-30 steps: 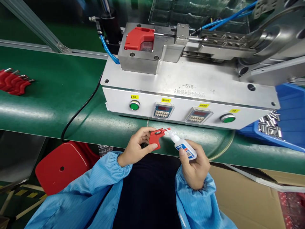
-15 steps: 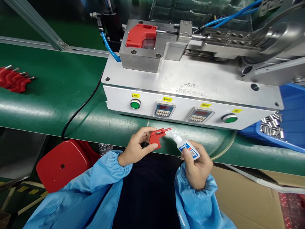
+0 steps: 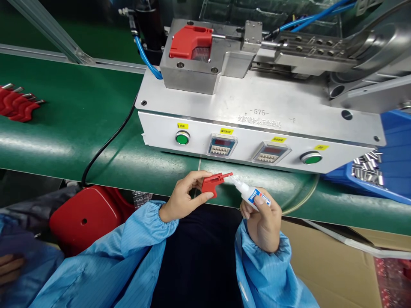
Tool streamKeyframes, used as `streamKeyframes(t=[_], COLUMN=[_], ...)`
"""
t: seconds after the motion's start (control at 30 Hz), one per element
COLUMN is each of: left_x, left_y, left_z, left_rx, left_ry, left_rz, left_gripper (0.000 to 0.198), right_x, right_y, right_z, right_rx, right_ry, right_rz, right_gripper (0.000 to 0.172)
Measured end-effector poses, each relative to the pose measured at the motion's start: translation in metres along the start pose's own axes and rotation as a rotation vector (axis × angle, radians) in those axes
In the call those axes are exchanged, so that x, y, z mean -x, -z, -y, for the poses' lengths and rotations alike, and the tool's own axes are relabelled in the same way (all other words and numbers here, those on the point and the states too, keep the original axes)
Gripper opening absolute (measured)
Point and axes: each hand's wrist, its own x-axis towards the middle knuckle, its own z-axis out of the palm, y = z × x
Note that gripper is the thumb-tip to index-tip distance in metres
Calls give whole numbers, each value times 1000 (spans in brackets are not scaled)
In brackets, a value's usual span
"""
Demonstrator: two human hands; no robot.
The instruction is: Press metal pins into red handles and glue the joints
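My left hand (image 3: 184, 196) is closed on a red plastic part (image 3: 212, 185), whose thin stem points right. A white Loctite glue bottle (image 3: 252, 193) lies in the grip of my right hand (image 3: 265, 218), tilted so its clear nozzle comes up to the tip of the stem. Whether nozzle and stem touch, I cannot tell. Behind my hands stands a metal press fixture (image 3: 257, 100) with green buttons and small displays on its front. A similar red part (image 3: 189, 42) sits in its metal block, with a metal rod at its right end.
Several red parts with metal tubes (image 3: 19, 105) lie on the green bench (image 3: 86, 96) at left. A blue bin (image 3: 396, 167) of short metal sleeves (image 3: 367, 167) stands at right. A black cable crosses the bench. Below left are a red stool (image 3: 85, 218) and another person's sleeve (image 3: 28, 261).
My right hand has turned the glue bottle, its nozzle now slightly further right and its label rotated. My left hand stays nearly still. Another person's arm has appeared at lower left.
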Motion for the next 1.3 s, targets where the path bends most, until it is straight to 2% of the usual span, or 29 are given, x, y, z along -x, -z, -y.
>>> streamKeyframes(t=[0.13,0.3,0.63,1.07,1.3], left_x=[0,2,1,-1,0], left_y=[-1,0,-1,-1,-1], left_z=[0,2,2,0,1], left_rx=[-17,-31,-38,-8,-39], left_ry=[-21,7,8,-31,11], left_rz=[-5,-14,-12,-11,-8], left_gripper=[35,38,38,37,37], right_x=[4,7,9,7,5], right_y=[5,15,20,20,18], right_z=[-1,-13,-23,-25,-25], right_rx=[64,306,429,403,398], right_ry=[157,273,287,295,287], right_rz=[-103,-239,-218,-221,-212], right_gripper=[34,40,44,38,42])
